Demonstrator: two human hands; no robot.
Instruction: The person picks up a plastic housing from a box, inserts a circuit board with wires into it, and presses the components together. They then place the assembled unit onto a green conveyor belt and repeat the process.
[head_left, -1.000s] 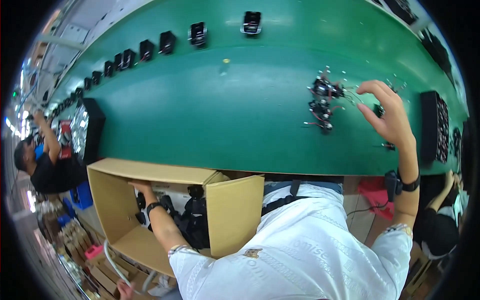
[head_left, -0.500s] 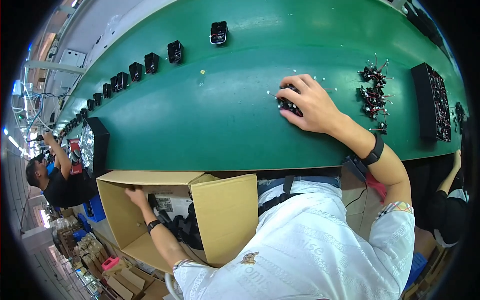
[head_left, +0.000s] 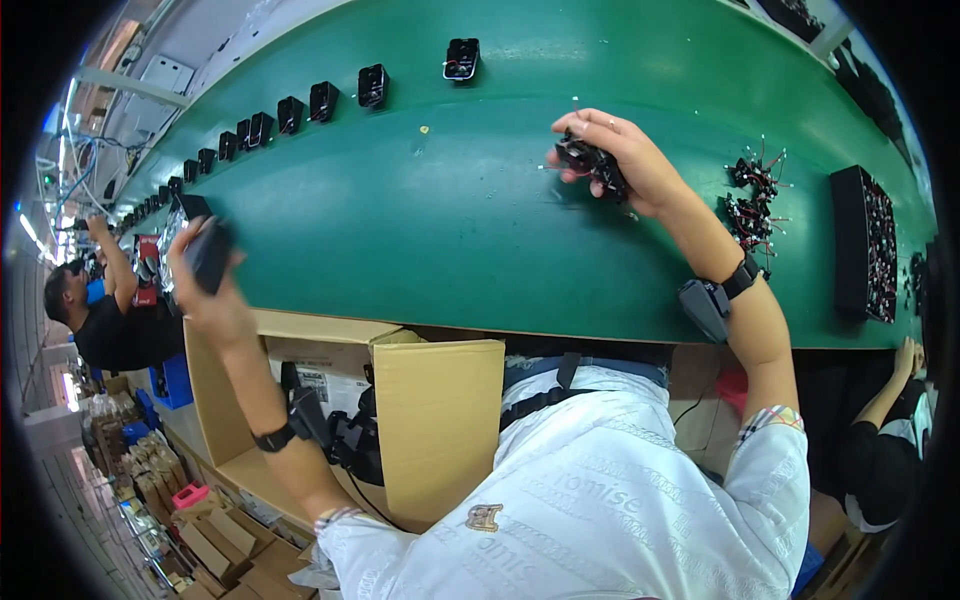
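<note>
Black box [head_left: 210, 255] clamped in my left hand [head_left: 207, 285], raised over the cardboard carton [head_left: 440, 420] at the belt's near edge. Green belt [head_left: 400, 220] carries a row of black units [head_left: 372, 85] along its far side. My right hand [head_left: 620, 160] grips a wired part [head_left: 590, 160] on the belt; more wired parts [head_left: 750, 200] lie right of it.

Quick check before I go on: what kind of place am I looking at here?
Most likely an electronics assembly line in a factory. A long green conveyor belt carries a spaced row of small black housings, a black tray of parts sits at its right, and the right hand holds a wired black component.
</note>
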